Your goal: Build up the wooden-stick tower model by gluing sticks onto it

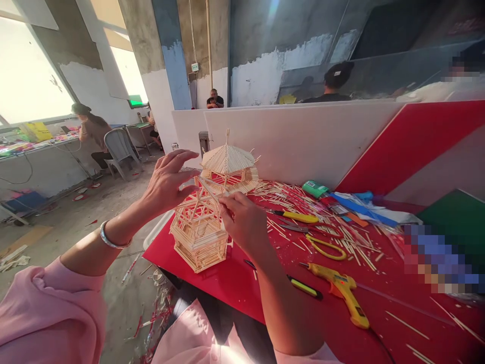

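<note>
A small pavilion model built of thin wooden sticks stands near the left edge of the red tabletop, its upper part an open frame. My right hand pinches a thin wooden stick that slants across the top of this frame. Whether the stick's far end touches the frame, I cannot tell. At the frame's upper left, my left hand has its fingers apart, with the thumb close to an upright stick. Just behind stands a second stick model with a pointed roof, partly hidden by the front one.
Loose sticks are strewn over the red table. To the right lie a yellow glue gun with a cord, yellow-handled scissors, a yellow cutter and a green-black cutter. A white partition borders the back. People sit beyond.
</note>
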`<state>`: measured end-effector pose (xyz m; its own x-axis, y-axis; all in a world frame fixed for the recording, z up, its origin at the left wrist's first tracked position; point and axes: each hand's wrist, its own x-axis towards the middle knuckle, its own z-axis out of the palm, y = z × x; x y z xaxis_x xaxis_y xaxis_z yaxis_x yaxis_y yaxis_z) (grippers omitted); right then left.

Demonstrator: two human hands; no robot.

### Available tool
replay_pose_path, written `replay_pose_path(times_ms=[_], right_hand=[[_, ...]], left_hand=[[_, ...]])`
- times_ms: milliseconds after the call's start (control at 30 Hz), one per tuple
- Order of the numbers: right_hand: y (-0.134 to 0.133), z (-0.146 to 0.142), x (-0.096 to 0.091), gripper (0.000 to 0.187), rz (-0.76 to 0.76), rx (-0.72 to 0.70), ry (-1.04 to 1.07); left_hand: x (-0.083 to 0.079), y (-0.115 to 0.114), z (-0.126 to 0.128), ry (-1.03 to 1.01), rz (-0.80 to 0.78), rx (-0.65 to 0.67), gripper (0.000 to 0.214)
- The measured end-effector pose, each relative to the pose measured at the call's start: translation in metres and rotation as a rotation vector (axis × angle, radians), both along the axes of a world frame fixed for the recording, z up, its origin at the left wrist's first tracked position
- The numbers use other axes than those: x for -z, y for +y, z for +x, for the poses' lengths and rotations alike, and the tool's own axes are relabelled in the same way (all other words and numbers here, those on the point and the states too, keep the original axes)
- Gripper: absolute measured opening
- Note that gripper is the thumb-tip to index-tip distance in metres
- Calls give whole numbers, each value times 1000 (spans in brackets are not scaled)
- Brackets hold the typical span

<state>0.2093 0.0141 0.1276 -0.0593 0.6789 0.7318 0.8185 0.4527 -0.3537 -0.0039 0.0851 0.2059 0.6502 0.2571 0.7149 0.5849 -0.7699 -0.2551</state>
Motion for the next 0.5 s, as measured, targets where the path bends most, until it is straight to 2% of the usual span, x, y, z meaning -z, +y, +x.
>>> replay_pose_path(times_ms=[333, 500], right_hand=[[0, 1, -1, 24, -25, -5, 4], [-2, 1, -2, 24, -15, -13, -2]], left_hand=[[-2, -2, 3, 4, 18, -10, 20], [-3, -12, 9, 62, 66, 25, 21]])
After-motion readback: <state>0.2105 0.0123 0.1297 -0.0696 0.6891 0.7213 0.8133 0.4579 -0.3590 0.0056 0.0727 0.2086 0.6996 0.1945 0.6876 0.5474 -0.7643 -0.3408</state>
